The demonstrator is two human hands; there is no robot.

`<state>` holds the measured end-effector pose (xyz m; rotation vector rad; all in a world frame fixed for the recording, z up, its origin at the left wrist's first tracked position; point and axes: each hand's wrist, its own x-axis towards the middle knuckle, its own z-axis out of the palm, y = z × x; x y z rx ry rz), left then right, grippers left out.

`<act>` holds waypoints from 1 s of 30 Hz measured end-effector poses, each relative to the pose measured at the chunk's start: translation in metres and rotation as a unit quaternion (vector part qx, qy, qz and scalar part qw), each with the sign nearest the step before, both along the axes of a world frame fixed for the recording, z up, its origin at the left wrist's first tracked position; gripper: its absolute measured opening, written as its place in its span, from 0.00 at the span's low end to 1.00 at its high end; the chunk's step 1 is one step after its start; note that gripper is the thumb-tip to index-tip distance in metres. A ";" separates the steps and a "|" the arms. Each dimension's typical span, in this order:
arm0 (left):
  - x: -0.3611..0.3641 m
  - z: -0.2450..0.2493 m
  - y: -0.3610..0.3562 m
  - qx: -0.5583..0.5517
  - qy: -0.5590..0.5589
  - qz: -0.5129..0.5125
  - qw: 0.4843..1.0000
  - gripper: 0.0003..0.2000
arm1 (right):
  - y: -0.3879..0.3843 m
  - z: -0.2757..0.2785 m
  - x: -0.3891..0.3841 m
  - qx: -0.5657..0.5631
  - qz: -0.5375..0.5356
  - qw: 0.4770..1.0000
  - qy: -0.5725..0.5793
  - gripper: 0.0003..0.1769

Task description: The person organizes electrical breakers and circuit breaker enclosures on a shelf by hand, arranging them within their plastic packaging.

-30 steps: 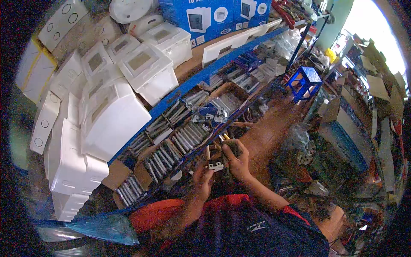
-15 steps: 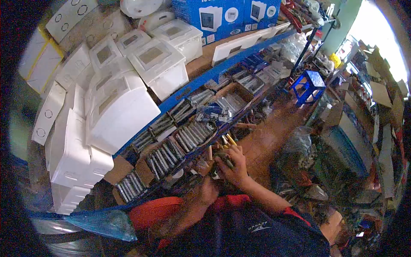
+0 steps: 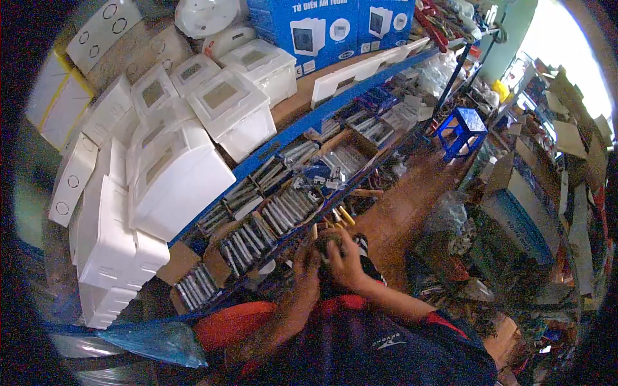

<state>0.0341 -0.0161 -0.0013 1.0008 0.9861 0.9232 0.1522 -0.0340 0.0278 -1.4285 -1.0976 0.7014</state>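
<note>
My left hand [image 3: 307,265] and my right hand [image 3: 346,262] are close together in front of my lap. Between them is a small dark object [image 3: 328,243], mostly covered by fingers, and its kind cannot be made out. The right hand's fingers are bent around it. My left hand is raised beside it, its fingers dark and blurred. Just beyond the hands, several yellow and cream handles [image 3: 346,215] stick up. Shallow boxes of silvery metal strips [image 3: 246,243] stand on the low shelf to the left of the hands.
White plastic enclosures [image 3: 183,183] are stacked on the upper shelf, behind its blue edge [image 3: 290,147]. Blue printed cartons [image 3: 322,35] stand at the back. A blue stool [image 3: 460,132] is on the brown floor [image 3: 402,206]. Cardboard boxes [image 3: 524,206] and plastic bags [image 3: 450,215] crowd the right side.
My left hand has risen closer to the right hand. The right hand has shifted slightly down and left, and its fingers have turned upward. The view has moved a little.
</note>
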 end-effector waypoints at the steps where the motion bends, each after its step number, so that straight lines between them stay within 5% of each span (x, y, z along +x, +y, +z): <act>1: -0.001 0.005 0.000 0.002 0.017 -0.013 1.000 0.18 | 0.007 0.010 0.009 -0.013 -0.003 0.999 0.046 0.11; 5: -0.004 0.012 0.001 0.024 0.001 -0.078 0.997 0.20 | 0.011 0.024 0.021 0.043 -0.053 0.993 -0.093 0.15; 11: -0.011 0.025 0.012 0.112 0.117 -0.178 0.971 0.25 | 0.012 0.033 0.032 0.023 0.093 0.990 -0.103 0.17; 16: -0.022 0.044 0.020 0.120 0.201 -0.288 0.929 0.22 | -0.002 0.007 0.019 0.105 0.112 0.988 -0.036 0.27; 18: -0.016 0.061 0.013 0.068 0.231 -0.198 0.950 0.19 | 0.000 0.023 0.004 0.168 0.063 0.982 -0.061 0.25; 20: -0.019 0.030 0.012 0.210 0.330 -0.121 0.912 0.18 | -0.006 0.012 -0.001 0.149 0.109 0.977 -0.110 0.24; 22: -0.033 -0.073 0.016 0.515 0.456 -0.042 0.725 0.18 | -0.011 -0.002 -0.005 0.155 0.152 0.947 -0.238 0.26; 24: -0.027 -0.052 0.013 0.295 0.286 -0.043 0.911 0.21 | -0.012 0.004 -0.005 0.149 0.136 0.962 -0.185 0.25; 26: -0.023 -0.014 0.007 0.165 0.250 -0.095 0.949 0.23 | -0.006 0.016 0.002 0.153 0.134 0.973 -0.112 0.25; 27: -0.022 0.010 0.006 0.160 0.310 -0.147 0.925 0.23 | 0.001 0.019 0.005 0.145 0.110 0.981 -0.072 0.24; 29: -0.030 -0.009 0.000 0.306 0.601 -0.316 0.667 0.26 | 0.013 0.039 0.011 0.096 0.074 0.993 0.013 0.24; 30: -0.028 -0.020 0.005 0.210 0.486 -0.225 0.818 0.24 | 0.013 0.038 0.009 0.105 0.087 0.991 0.000 0.22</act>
